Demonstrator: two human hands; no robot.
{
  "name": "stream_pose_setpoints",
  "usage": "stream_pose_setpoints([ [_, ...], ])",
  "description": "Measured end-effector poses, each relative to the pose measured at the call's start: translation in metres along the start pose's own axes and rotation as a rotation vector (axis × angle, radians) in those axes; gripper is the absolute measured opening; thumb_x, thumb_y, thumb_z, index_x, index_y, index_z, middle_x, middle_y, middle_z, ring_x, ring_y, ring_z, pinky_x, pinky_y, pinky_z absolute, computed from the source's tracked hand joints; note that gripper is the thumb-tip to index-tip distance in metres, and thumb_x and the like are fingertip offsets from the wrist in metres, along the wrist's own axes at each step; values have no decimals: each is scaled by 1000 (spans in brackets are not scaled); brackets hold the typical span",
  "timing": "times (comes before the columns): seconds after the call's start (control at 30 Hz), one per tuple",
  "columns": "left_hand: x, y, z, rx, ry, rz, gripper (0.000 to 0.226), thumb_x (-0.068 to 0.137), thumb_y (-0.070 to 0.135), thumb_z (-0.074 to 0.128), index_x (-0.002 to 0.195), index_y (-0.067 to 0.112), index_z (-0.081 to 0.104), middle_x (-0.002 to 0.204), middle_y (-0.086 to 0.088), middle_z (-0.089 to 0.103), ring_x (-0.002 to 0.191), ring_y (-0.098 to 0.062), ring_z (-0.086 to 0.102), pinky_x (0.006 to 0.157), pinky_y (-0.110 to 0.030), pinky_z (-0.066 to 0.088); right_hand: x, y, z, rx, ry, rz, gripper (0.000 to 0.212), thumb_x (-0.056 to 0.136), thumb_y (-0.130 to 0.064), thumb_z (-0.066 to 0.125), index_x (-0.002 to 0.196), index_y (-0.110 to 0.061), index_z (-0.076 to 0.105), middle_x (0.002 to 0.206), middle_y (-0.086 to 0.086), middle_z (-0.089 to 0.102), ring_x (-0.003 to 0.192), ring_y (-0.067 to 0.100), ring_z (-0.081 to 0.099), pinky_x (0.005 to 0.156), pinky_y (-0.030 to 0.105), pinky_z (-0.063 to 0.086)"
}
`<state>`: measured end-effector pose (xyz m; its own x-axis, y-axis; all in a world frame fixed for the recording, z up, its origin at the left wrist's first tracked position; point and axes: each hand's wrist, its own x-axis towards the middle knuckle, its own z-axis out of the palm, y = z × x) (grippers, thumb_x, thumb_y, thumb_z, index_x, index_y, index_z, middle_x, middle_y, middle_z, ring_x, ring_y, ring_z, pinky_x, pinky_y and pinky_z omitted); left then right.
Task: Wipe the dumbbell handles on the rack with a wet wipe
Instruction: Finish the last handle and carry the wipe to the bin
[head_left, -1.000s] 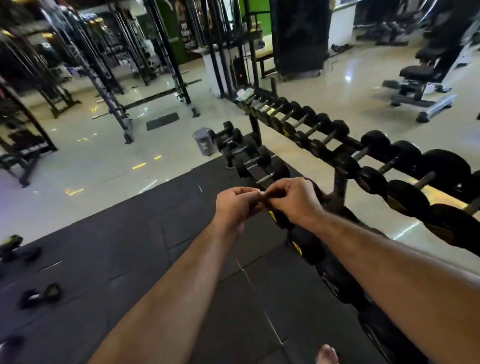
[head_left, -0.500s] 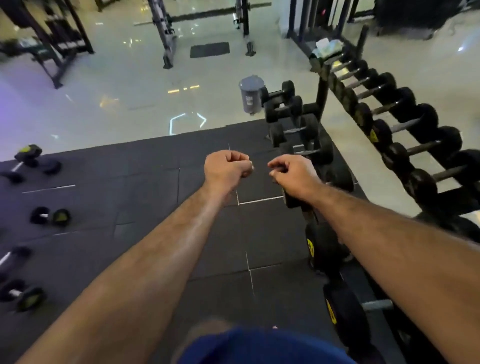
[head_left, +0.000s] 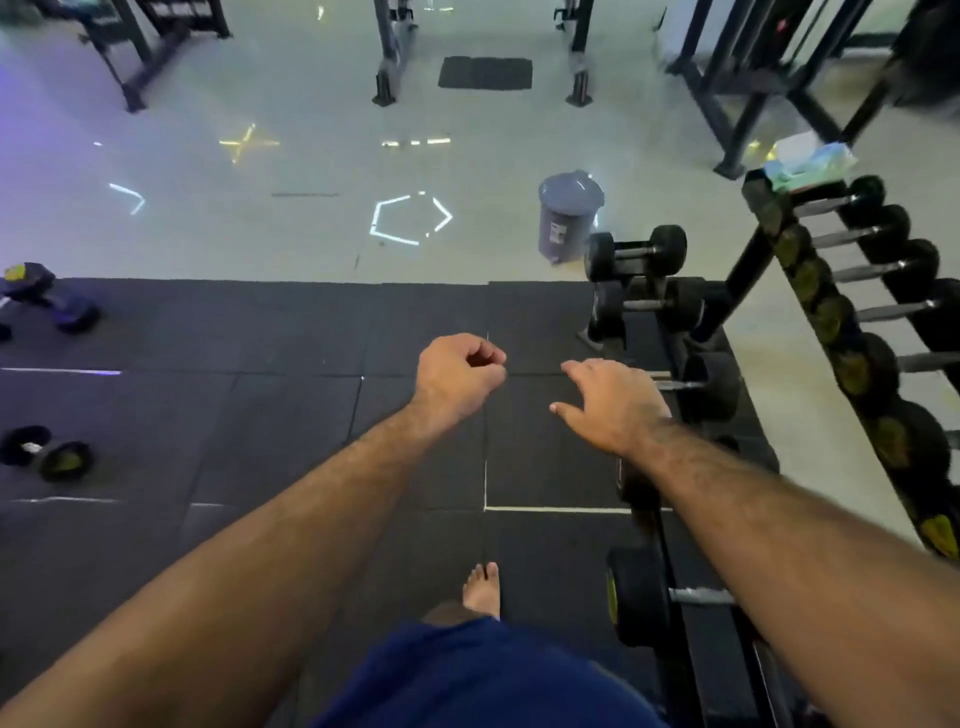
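Left hand (head_left: 460, 376) is curled into a loose fist above the mat (head_left: 260, 415); nothing can be seen inside it, and whether a wipe is pinched there cannot be told. Right hand (head_left: 613, 410) is held just beside it on the rack side, fingers spread and relaxed, nothing held, not touching anything.

Nearest to the right hand, just past its knuckles, a lower dumbbell (head_left: 709, 387) is seen with its handle partly hidden. More dumbbells are racked beyond and below the hands. The rack (head_left: 748, 270) runs along the right side, and its upper row of handles (head_left: 841, 273) is well apart from both hands. A wipe pack (head_left: 808, 161) sits on the far end of the rack, well beyond the hands. A bin (head_left: 569, 218) stands on the floor past the left hand. Loose dumbbells (head_left: 47, 452) lie far out to the left.

Step judged: a wipe is probably yet to be fetched, no handle yet wiped. To do it well, the pack should be reached first, one wipe pulled free, then wrapped round each handle and drawn along its full length, with the knurled middle covered. Handles near the hands could be missed if only the top row is done.
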<state>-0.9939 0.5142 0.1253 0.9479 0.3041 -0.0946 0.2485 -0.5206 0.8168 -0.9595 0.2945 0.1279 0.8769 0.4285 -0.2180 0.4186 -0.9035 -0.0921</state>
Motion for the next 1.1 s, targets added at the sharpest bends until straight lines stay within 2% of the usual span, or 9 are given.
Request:
stream_pose_setpoints([
  [0.17,156,25,27,170,-148,25,15,84,16,72,85,29,80,78,22,71,76,5,66,69,-3,45,131,52,-22,-69,-98,1,72,103,-70,42,161,-27,39,162,6,46,155,27,36,121,50,36],
  [0.37,370,49,76,281,-261,73,17,87,16,69,88,31,78,85,20,72,84,0,69,80,-14,51,317,145,-32,6,-116,105,76,105,-70,39,166,-24,32,172,8,33,161,29,25,128,52,28],
  [0.43,447,59,90,283,-253,70,20,84,14,69,84,33,76,82,19,72,81,0,69,80,-18,53,386,175,-39,17,-112,115,76,106,-69,40,165,-22,34,172,9,33,161,30,25,127,52,28],
  [0.53,548,80,106,266,-251,61,20,83,10,69,86,28,77,79,19,70,75,5,65,76,-16,49,480,211,-55,-9,-114,92,77,105,-71,39,165,-22,35,171,9,35,160,31,27,127,51,30],
  [0.7,694,107,117,295,-281,83,22,85,10,65,98,18,81,95,5,77,85,-11,69,82,-24,56,626,250,-94,-39,-167,96,83,103,-75,36,165,-20,36,170,10,36,159,32,29,128,53,29],
  [0.9,872,87,137,363,-358,95,26,89,13,63,109,18,79,108,4,74,92,-12,66,87,-27,54,802,281,-104,-36,-236,80,81,102,-77,35,159,-20,44,165,10,43,153,31,37,124,51,35],
  [1.1,1053,59,159,451,-490,108,30,89,12,59,111,18,78,113,1,73,99,-18,67,93,-35,57,936,310,-106,66,-314,233,74,102,-73,39,149,-18,53,150,9,55,140,28,49,116,48,43],
])
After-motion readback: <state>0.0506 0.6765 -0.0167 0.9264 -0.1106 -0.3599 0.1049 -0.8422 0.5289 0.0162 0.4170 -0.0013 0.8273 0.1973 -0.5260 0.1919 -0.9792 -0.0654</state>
